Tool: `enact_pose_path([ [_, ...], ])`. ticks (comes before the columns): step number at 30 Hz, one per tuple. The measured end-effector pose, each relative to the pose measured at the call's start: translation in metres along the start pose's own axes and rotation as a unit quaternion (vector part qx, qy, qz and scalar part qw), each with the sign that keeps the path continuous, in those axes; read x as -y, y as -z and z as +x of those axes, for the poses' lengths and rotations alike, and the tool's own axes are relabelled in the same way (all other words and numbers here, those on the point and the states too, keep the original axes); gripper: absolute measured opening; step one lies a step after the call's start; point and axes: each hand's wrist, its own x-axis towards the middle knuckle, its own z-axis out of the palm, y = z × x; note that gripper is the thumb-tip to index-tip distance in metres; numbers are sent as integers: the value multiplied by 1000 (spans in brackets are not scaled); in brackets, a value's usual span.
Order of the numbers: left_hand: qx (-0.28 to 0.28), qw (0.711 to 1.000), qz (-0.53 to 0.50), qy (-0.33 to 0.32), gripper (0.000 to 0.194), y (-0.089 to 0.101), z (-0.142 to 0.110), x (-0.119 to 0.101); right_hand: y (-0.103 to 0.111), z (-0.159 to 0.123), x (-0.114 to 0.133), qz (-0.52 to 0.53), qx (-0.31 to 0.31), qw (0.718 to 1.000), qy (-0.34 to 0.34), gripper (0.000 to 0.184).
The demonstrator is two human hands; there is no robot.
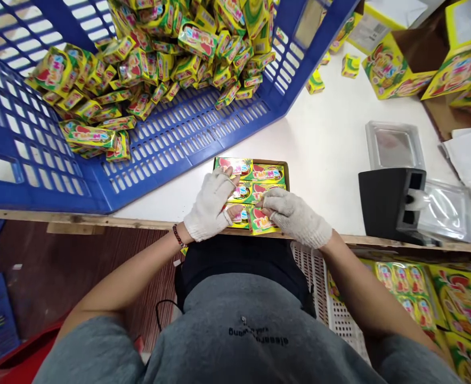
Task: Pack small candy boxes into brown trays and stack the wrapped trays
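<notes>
A shallow display carton point(287, 169) at the table's front edge holds several small yellow-green TWINS boxes point(268, 173) in two columns. My left hand point(212, 205), in a white knit glove with bare fingertips, rests on the left column with its fingers apart. My right hand point(293, 212), gloved the same way, has its fingers closed at the upper edge of the front right TWINS box point(261, 222). That box sits slightly askew, overlapping the carton's front rim. My fingers cover parts of the boxes beneath.
A large blue crate point(203, 156) heaped with loose TWINS boxes point(197, 40) stands behind and left. On the right are a black tape dispenser point(383, 202), clear plastic trays point(395, 146) and bigger yellow cartons point(389, 66). Packed goods point(403, 288) lie below the table at right.
</notes>
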Motion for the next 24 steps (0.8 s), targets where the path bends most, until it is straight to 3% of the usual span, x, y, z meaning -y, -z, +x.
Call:
enact_pose_path([
  [2, 18, 999, 36, -27, 78, 2, -3, -7, -7, -5, 0, -25, -12, 999, 43, 35],
  [6, 92, 984, 100, -114, 58, 6, -10, -17, -17, -27, -3, -129, -59, 983, 120, 70],
  [9, 107, 976, 132, -134, 47, 4, -17, -15, -17, -36, -6, -200, -88, 968, 123, 64],
  [13, 39, 979, 119, -161, 44, -2, -21, -6, -12, -30, -6, -246, -62, 965, 64, 56],
  [18, -15, 985, 65, -160, 45, -7, -24, -5, -24, -28, -1, -188, -98, 969, 130, 62],
  [22, -4, 990, 79, -113, 39, -12, -33, -19, -37, -36, 5, -222, -118, 961, 113, 48],
  [24, 21, 989, 74, -123, 46, -12, -32, -20, -41, -38, 4, -251, -112, 955, 113, 46],
])
